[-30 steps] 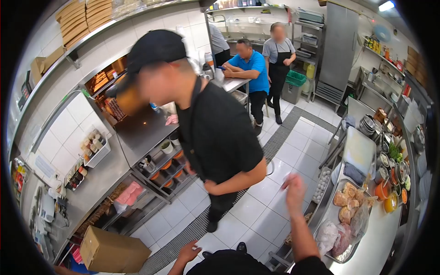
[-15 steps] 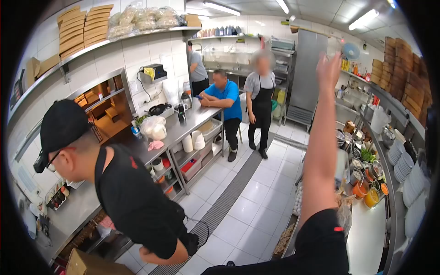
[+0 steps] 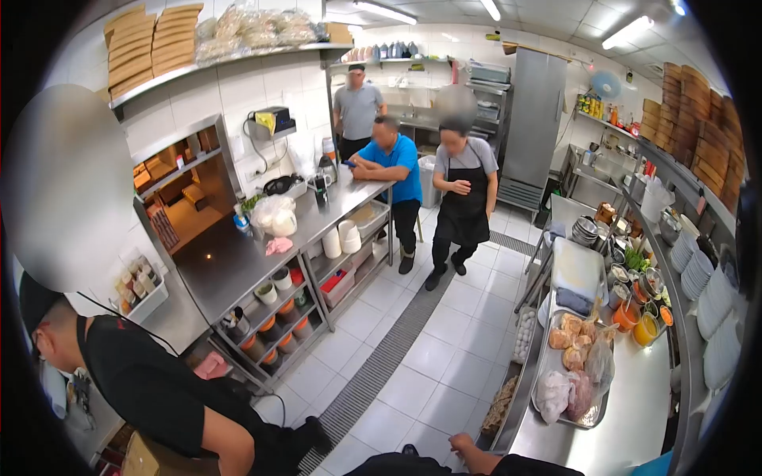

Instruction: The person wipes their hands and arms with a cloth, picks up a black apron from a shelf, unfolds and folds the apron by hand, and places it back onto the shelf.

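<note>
Low in the head view, my right hand (image 3: 463, 446) is beside my dark clothing, above the tiled floor and left of the right-hand counter. Its fingers show only small, so I cannot tell whether they are open or closed; no object can be made out in it. My left hand is out of view. Nearest on the right is a metal tray (image 3: 562, 366) holding raw meat (image 3: 570, 341) and plastic-bagged pieces (image 3: 553, 394). A dark folded cloth (image 3: 573, 301) lies at its far end, beside a white cutting board (image 3: 578, 266).
A co-worker in black (image 3: 159, 381) bends over a cardboard box (image 3: 151, 460) at lower left. A person in a black apron (image 3: 464, 206) stands in the aisle; a person in blue (image 3: 401, 170) leans on the steel counter (image 3: 349, 198). Another in grey (image 3: 357, 111) stands behind.
My right hand has come down from its raised position. The co-worker in black has moved left and bent lower. The aproned person has come nearer; the person in grey now faces this way.
</note>
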Demonstrator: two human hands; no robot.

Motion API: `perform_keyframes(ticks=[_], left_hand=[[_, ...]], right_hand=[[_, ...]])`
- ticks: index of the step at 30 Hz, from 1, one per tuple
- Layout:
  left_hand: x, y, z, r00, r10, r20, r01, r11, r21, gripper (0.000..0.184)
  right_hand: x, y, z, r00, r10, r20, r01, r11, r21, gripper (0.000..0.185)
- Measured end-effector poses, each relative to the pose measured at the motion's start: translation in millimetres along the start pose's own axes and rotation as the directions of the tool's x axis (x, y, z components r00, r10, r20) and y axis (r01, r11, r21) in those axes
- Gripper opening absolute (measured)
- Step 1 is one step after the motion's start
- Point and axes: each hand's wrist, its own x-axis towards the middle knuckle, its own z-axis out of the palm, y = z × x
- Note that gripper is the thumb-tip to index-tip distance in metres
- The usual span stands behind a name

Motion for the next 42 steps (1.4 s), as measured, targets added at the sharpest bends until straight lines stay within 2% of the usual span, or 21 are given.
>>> perform_keyframes(ticks=[1, 2, 3, 4, 5, 6, 7, 8, 10, 13, 15, 16, 18, 20, 22, 24, 26, 28, 31, 38, 42], left_hand=[[-0.5, -17.5, 3.9, 0.995, 0.098, 0.003, -0.098, 0.990, 0.099, 0.023], [-4.7, -35.6, 4.9, 0.943, 0.332, 0.031, -0.324, 0.891, 0.319, 0.023], [-5.5, -53.9, 8.7, 0.865, 0.494, 0.089, -0.467, 0.726, 0.504, 0.022], [0.4, -69.1, 18.8, 0.825, 0.552, 0.121, -0.502, 0.620, 0.603, 0.022], [22.8, -63.4, 23.9, 0.927, 0.326, 0.185, -0.371, 0.727, 0.578, 0.023], [37.0, -55.7, 30.5, 0.968, 0.079, 0.237, -0.209, 0.779, 0.591, 0.024], [-6.1, -10.0, 15.2, 0.987, 0.150, 0.053, -0.158, 0.896, 0.414, 0.034], [11.6, -31.3, 37.9, 0.958, 0.195, -0.210, -0.155, 0.969, 0.191, 0.037], [1.5, -10.8, 33.6, 0.975, 0.081, -0.207, -0.086, 0.996, -0.014, 0.041], [-28.0, -3.7, 34.4, 0.971, 0.028, -0.239, -0.049, 0.995, -0.082, 0.041], [-43.2, -8.5, 41.0, 0.971, 0.002, -0.238, -0.013, 0.999, -0.045, 0.038], [-56.3, -12.8, 41.8, 0.957, -0.048, -0.286, 0.022, 0.995, -0.094, 0.038], [-84.2, -18.4, 40.5, 0.959, -0.183, -0.218, 0.153, 0.977, -0.148, 0.034], [-92.2, -40.3, 55.7, 0.921, -0.237, -0.308, 0.167, 0.957, -0.238, 0.032], [-112.9, -37.5, 57.9, 0.903, -0.353, -0.243, 0.289, 0.921, -0.261, 0.043], [-117.7, -30.3, 86.3, 0.836, -0.442, -0.325, 0.313, 0.871, -0.379, 0.034], [-126.0, -20.4, 103.2, 0.800, -0.472, -0.370, 0.325, 0.860, -0.394, 0.034], [-133.5, -4.5, 117.9, 0.776, -0.515, -0.364, 0.331, 0.824, -0.460, 0.036], [-142.0, 14.2, 137.0, 0.752, -0.548, -0.367, 0.333, 0.796, -0.506, 0.037], [-155.0, 13.7, 186.1, 0.685, -0.655, -0.320, 0.347, 0.679, -0.647, 0.038], [-169.1, 18.8, 202.8, 0.630, -0.705, -0.324, 0.353, 0.633, -0.689, 0.038]], right_hand=[[-3.5, 6.0, -7.5, 0.989, -0.138, 0.047, 0.143, 0.983, -0.112, 0.030], [-12.1, 3.9, -12.5, 0.982, -0.168, 0.089, 0.171, 0.985, -0.029, 0.029], [-17.9, -1.7, -17.6, 0.970, -0.197, 0.143, 0.195, 0.980, 0.033, 0.028], [-20.9, -8.3, -21.6, 0.967, -0.192, 0.169, 0.181, 0.980, 0.078, 0.028], [-22.6, -21.4, -23.6, 0.961, -0.188, 0.205, 0.168, 0.980, 0.111, 0.028], [-32.9, -48.0, -17.1, 0.954, -0.230, 0.190, 0.204, 0.967, 0.150, 0.026], [-35.7, -61.4, -11.3, 0.947, -0.261, 0.190, 0.232, 0.959, 0.163, 0.026], [-42.0, -72.3, -3.2, 0.930, -0.264, 0.255, 0.250, 0.964, 0.087, 0.026], [-59.7, -106.9, 16.0, 0.920, -0.309, 0.241, 0.303, 0.951, 0.066, 0.027], [-64.8, -128.8, 48.6, 0.863, -0.316, 0.393, 0.368, 0.928, -0.061, 0.029], [-59.3, -136.3, 67.5, 0.846, -0.280, 0.455, 0.376, 0.917, -0.136, 0.029], [-56.4, -140.4, 79.7, 0.848, -0.245, 0.470, 0.362, 0.915, -0.177, 0.029], [-61.9, -148.3, 95.4, 0.836, -0.219, 0.503, 0.384, 0.888, -0.252, 0.026], [-60.8, -162.0, 105.8, 0.804, -0.166, 0.571, 0.404, 0.857, -0.319, 0.026], [-58.2, -178.3, 119.3, 0.760, -0.122, 0.638, 0.455, 0.801, -0.389, 0.026], [-47.9, -195.7, 128.6, 0.739, -0.104, 0.666, 0.499, 0.748, -0.437, 0.027], [-48.4, -210.4, 131.2, 0.695, -0.166, 0.700, 0.570, 0.720, -0.395, 0.027], [-43.4, -225.3, 138.1, 0.660, -0.139, 0.739, 0.610, 0.673, -0.418, 0.027], [-35.1, -248.2, 149.7, 0.603, -0.075, 0.794, 0.715, 0.493, -0.496, 0.026], [14.7, -263.5, 179.7, 0.600, 0.037, 0.799, 0.721, 0.407, -0.561, 0.021], [-4.2, -266.5, 195.9, 0.573, 0.050, 0.818, 0.760, 0.339, -0.554, 0.023]])
